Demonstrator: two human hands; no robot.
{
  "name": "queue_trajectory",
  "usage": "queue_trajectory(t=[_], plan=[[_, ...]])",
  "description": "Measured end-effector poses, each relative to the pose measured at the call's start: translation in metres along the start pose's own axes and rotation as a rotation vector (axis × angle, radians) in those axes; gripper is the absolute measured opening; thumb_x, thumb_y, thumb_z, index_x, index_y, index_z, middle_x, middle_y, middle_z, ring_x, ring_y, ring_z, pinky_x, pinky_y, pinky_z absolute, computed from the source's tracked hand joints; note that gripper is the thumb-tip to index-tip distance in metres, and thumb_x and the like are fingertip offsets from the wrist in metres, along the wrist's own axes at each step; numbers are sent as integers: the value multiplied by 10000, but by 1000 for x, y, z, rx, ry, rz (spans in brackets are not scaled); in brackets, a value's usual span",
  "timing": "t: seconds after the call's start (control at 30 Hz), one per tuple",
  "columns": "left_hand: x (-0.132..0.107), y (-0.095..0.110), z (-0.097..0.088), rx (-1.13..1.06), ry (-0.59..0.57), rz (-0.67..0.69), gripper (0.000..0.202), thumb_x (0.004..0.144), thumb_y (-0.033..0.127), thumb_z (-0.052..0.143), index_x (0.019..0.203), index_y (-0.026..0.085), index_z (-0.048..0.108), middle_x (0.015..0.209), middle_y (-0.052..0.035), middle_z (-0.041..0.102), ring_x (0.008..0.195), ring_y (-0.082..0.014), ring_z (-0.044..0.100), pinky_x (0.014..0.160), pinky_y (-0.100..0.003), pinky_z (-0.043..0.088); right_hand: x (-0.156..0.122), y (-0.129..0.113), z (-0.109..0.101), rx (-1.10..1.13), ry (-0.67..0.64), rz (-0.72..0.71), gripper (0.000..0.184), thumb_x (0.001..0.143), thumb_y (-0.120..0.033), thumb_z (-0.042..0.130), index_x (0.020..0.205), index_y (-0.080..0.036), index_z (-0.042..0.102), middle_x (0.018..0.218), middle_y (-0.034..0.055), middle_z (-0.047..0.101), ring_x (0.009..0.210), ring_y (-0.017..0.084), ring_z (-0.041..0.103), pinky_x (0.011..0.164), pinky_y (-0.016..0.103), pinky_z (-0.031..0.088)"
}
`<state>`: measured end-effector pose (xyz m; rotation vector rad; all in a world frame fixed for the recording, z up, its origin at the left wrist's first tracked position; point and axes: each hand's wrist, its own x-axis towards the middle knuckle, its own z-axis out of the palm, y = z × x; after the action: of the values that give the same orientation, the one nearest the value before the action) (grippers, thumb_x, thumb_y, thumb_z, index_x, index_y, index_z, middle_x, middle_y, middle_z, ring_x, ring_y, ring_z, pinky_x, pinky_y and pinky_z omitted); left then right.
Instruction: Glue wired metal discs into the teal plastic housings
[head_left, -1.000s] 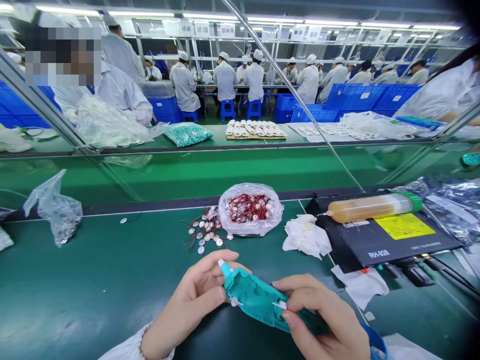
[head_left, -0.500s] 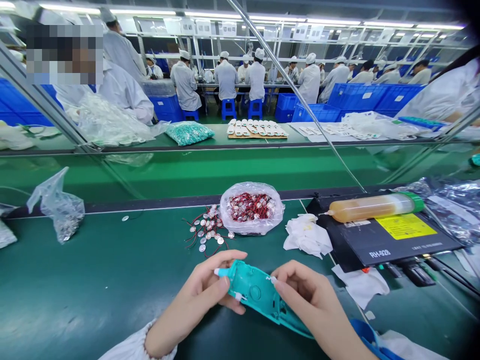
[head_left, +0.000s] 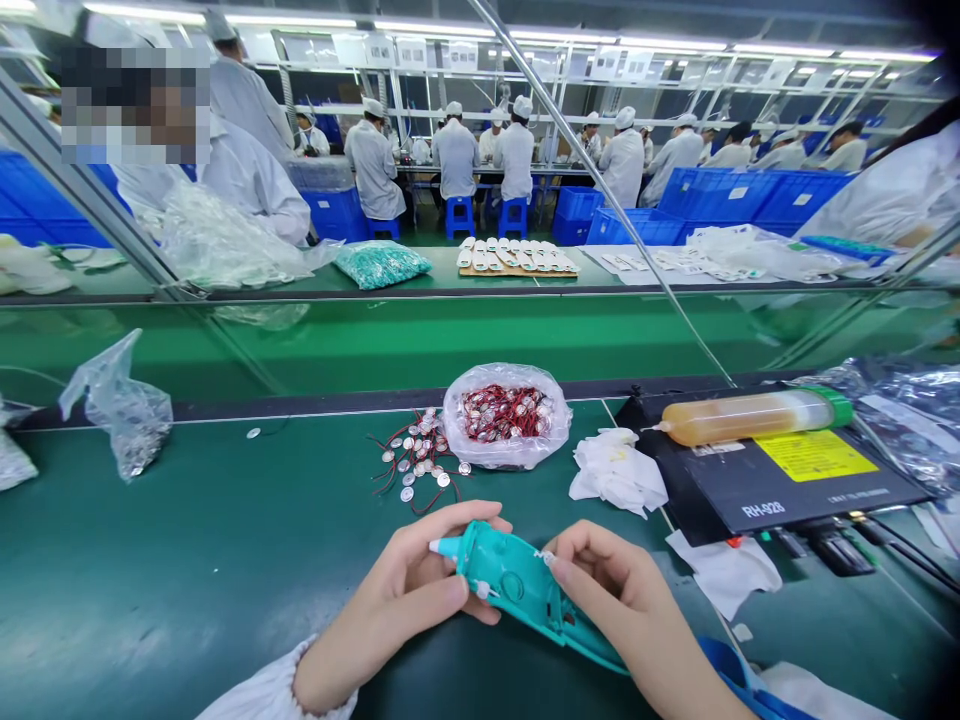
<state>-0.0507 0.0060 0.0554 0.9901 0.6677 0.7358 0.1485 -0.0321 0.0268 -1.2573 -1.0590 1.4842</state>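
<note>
A teal plastic housing (head_left: 517, 590) with a white-tipped nozzle lies tilted between both my hands, low in the middle of the view. My left hand (head_left: 412, 590) wraps its nozzle end, fingers curled round it. Fingertips of my right hand (head_left: 622, 590) pinch at a small white part on the housing's upper edge, while the palm steadies its long tail. Just beyond lies a loose heap of small silver discs with red wires (head_left: 416, 465), beside an open plastic bag (head_left: 506, 415) full of the same parts.
Crumpled white tissues (head_left: 616, 470) lie right of the bag. A black box (head_left: 780, 480) carries an amber glue syringe (head_left: 750, 415). A clear bag (head_left: 120, 410) sits at left. Beyond the green conveyor (head_left: 420, 340), a facing bench holds bags and trays, with several white-coated workers behind.
My right hand slid up from the housing's tail to its upper edge, and the housing turned so its nozzle points more to the left. Since half a second ago almost nothing moved.
</note>
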Motion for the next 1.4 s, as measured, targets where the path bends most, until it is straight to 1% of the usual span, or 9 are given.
queue_trajectory(t=[0.17, 0.23, 0.4, 0.5, 0.6, 0.77, 1.0, 1.27, 1.4], plan=[[0, 1, -1, 12, -8, 58, 442, 756, 347, 721, 1182, 271, 629, 1182, -67, 653, 1057, -243, 596, 896, -303, 459, -5, -5, 1, -74, 52, -98, 335, 792, -488, 619, 684, -183, 534, 706, 15, 569, 543, 99, 419, 476, 194, 351], [-1, 2, -1, 20, -14, 57, 439, 759, 337, 716, 1183, 268, 628, 1198, -74, 647, 1052, -254, 599, 882, -319, 466, -6, -6, 0, -101, 62, -122, 320, 800, -470, 612, 684, -182, 539, 703, 17, 571, 541, 102, 432, 476, 196, 363], [-1, 3, -1, 22, -35, 34, 431, 765, 337, 706, 1185, 283, 621, 1220, -73, 632, 989, -264, 621, 778, -324, 504, -6, -5, -3, -128, 17, -138, 271, 842, -422, 574, 715, -185, 543, 691, 18, 565, 573, 119, 466, 501, 205, 392], [-2, 3, -1, 9, -33, 28, 445, 748, 330, 724, 1180, 277, 629, 1209, -75, 642, 1019, -264, 615, 819, -324, 493, -7, -6, -2, -147, 43, -178, 245, 841, -385, 575, 701, -186, 543, 676, 15, 569, 559, 117, 471, 488, 201, 395], [-2, 3, -2, -11, -34, 23, 449, 735, 311, 738, 1171, 276, 638, 1202, -73, 650, 1073, -267, 598, 875, -326, 472, -8, -8, -1, -191, 79, -278, 212, 831, -327, 579, 677, -186, 543, 682, 20, 596, 553, 115, 504, 485, 193, 411], [-3, 2, -4, -30, -91, 39, 431, 742, 280, 727, 1163, 303, 639, 1212, -59, 644, 1059, -259, 605, 850, -321, 491, -9, -11, -2, -302, 84, -434, 142, 834, -215, 546, 694, -198, 534, 715, 31, 641, 617, 142, 585, 517, 205, 448], [-5, 0, -10, 7, -120, 55, 451, 721, 246, 727, 1162, 280, 639, 1156, -60, 663, 1020, -256, 603, 822, -310, 499, -13, -15, -2, -380, 78, -637, 107, 813, -123, 529, 771, -216, 560, 754, 29, 680, 656, 145, 645, 586, 208, 503], [-4, -3, -18, 78, -178, 112, 452, 732, 235, 696, 1173, 298, 621, 1161, -61, 655, 1071, -276, 577, 805, -306, 501, -15, -16, -1, -420, 85, -670, 123, 802, -111, 538, 775, -228, 565, 739, 15, 678, 669, 138, 650, 589, 197, 508], [-2, -5, -21, 82, -195, 107, 467, 721, 215, 684, 1178, 281, 616, 1189, -72, 640, 1021, -275, 600, 795, -322, 507, -16, -14, -2, -427, 89, -670, 120, 804, -111, 541, 786, -228, 562, 745, 14, 679, 669, 134, 649, 590, 192, 506]])
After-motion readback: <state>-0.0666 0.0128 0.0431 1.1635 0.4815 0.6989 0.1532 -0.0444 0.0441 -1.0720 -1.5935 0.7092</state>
